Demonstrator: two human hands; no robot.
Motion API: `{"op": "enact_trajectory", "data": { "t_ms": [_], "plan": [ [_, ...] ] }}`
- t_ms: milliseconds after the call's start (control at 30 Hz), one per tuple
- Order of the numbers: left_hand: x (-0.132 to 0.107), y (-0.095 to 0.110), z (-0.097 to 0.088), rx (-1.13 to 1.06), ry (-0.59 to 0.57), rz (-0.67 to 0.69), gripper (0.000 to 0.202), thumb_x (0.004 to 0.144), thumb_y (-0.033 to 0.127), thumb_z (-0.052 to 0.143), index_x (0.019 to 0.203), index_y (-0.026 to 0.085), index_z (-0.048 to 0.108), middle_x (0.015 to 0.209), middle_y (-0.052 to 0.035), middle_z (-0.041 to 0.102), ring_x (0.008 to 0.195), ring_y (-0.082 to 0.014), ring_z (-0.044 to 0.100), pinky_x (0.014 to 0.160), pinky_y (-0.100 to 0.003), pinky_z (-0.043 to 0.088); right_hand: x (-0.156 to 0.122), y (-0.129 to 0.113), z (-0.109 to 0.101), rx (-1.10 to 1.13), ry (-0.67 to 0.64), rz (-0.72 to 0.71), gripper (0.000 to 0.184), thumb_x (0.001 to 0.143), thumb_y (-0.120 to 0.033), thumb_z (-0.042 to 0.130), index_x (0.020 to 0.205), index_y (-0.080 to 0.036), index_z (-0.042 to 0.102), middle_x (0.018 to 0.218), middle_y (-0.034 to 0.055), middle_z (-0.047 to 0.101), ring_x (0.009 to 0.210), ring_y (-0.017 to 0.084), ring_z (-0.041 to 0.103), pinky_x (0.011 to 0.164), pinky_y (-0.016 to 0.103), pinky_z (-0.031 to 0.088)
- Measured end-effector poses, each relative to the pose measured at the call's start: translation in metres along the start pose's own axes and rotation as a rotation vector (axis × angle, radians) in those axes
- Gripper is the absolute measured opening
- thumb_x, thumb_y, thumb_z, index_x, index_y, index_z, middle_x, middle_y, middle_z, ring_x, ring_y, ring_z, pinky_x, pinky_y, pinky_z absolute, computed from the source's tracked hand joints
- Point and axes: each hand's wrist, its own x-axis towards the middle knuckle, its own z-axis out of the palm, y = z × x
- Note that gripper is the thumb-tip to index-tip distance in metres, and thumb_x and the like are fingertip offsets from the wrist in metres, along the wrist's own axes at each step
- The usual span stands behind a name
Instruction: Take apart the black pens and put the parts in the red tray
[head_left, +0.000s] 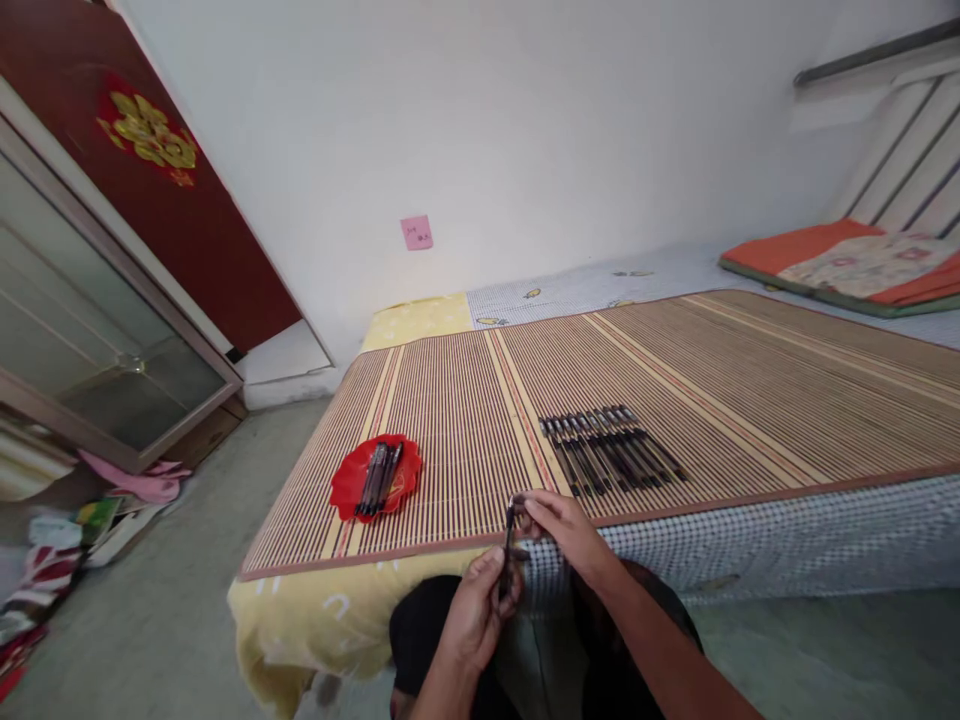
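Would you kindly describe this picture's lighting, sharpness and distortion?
Head view: soft light on the white wall, no harsh shadows there; same head view: wide-angle distortion, the dark red door leaning; head view again: fine detail on the slim black pen in the left hand too soft to read.

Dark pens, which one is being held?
The pen in the left hand, with the right hand at its upper end. The others lie in the red dish or in a row on the striped mat.
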Motion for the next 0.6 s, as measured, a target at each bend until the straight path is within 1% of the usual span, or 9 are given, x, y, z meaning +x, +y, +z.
{"op": "enact_trajectory", "data": {
  "t_ms": [67, 133, 200, 267, 333, 400, 500, 600],
  "plan": [
    [0.006, 0.008, 0.010, -0.015, 0.022, 0.017, 0.043, 0.062, 0.045, 0.088, 0.074, 0.013, 0.063, 0.060, 0.0029, 0.054, 0.052, -0.0057, 0.043, 0.050, -0.017, 0.031, 0.005, -0.004, 0.004, 0.076, 0.010, 0.033, 0.046, 0.075, -0.059, 0.072, 0.097, -0.019, 0.075, 0.070, 0.0025, 0.070, 0.059, 0.016, 0.057, 0.059, 0.030, 0.046],
    [0.015, 0.018, 0.022, -0.023, 0.008, 0.047, 0.043, 0.063, 0.046, 0.088, 0.074, 0.013, 0.062, 0.057, 0.0034, 0.054, 0.049, -0.0055, 0.043, 0.047, -0.017, 0.028, 0.014, -0.013, 0.008, 0.137, 0.019, 0.041, 0.045, 0.076, -0.060, 0.072, 0.093, -0.019, 0.076, 0.072, 0.0036, 0.071, 0.063, 0.017, 0.060, 0.062, 0.030, 0.048],
    [0.026, 0.030, 0.036, -0.022, -0.041, 0.093, 0.042, 0.066, 0.047, 0.085, 0.075, 0.013, 0.062, 0.054, 0.0036, 0.053, 0.045, -0.0054, 0.041, 0.044, -0.018, 0.025, 0.025, -0.024, 0.012, 0.189, 0.000, 0.029, 0.046, 0.077, -0.062, 0.070, 0.091, -0.019, 0.077, 0.078, 0.0061, 0.073, 0.070, 0.019, 0.064, 0.065, 0.030, 0.048],
    [0.037, 0.043, 0.052, -0.034, -0.091, 0.144, 0.042, 0.069, 0.047, 0.083, 0.072, 0.013, 0.059, 0.051, 0.0039, 0.051, 0.042, -0.0051, 0.038, 0.041, -0.019, 0.022, 0.038, -0.037, 0.015, 0.241, -0.016, 0.014, 0.048, 0.080, -0.063, 0.066, 0.095, -0.018, 0.077, 0.087, 0.0089, 0.075, 0.079, 0.021, 0.067, 0.068, 0.031, 0.050],
    [0.047, 0.058, 0.067, -0.059, -0.142, 0.188, 0.041, 0.071, 0.046, 0.082, 0.070, 0.014, 0.056, 0.050, 0.0046, 0.049, 0.040, -0.0048, 0.035, 0.040, -0.019, 0.020, 0.053, -0.049, 0.018, 0.284, -0.004, -0.018, 0.048, 0.084, -0.061, 0.063, 0.099, -0.018, 0.077, 0.095, 0.0107, 0.076, 0.089, 0.023, 0.068, 0.076, 0.033, 0.051],
    [0.056, 0.072, 0.080, -0.079, -0.216, 0.225, 0.039, 0.075, 0.044, 0.079, 0.070, 0.015, 0.055, 0.048, 0.0052, 0.047, 0.040, -0.0051, 0.034, 0.041, -0.019, 0.020, 0.067, -0.060, 0.022, 0.329, 0.025, -0.055, 0.047, 0.086, -0.060, 0.061, 0.100, -0.018, 0.077, 0.098, 0.0113, 0.076, 0.094, 0.024, 0.069, 0.083, 0.035, 0.050],
    [0.067, 0.089, 0.093, -0.112, -0.321, 0.265, 0.033, 0.082, 0.039, 0.074, 0.071, 0.014, 0.055, 0.047, 0.0052, 0.045, 0.040, -0.0051, 0.032, 0.042, -0.019, 0.022, 0.084, -0.071, 0.026, 0.397, 0.064, -0.095, 0.046, 0.086, -0.060, 0.062, 0.099, -0.019, 0.077, 0.101, 0.0112, 0.076, 0.098, 0.024, 0.069, 0.091, 0.038, 0.049],
    [0.073, 0.095, 0.097, -0.173, -0.340, 0.294, 0.027, 0.086, 0.034, 0.069, 0.075, 0.013, 0.057, 0.048, 0.0059, 0.042, 0.042, -0.0048, 0.028, 0.042, -0.019, 0.021, 0.093, -0.076, 0.030, 0.416, 0.106, -0.129, 0.044, 0.085, -0.060, 0.064, 0.099, -0.020, 0.076, 0.104, 0.0105, 0.075, 0.099, 0.024, 0.068, 0.096, 0.038, 0.048]
  ]
}}
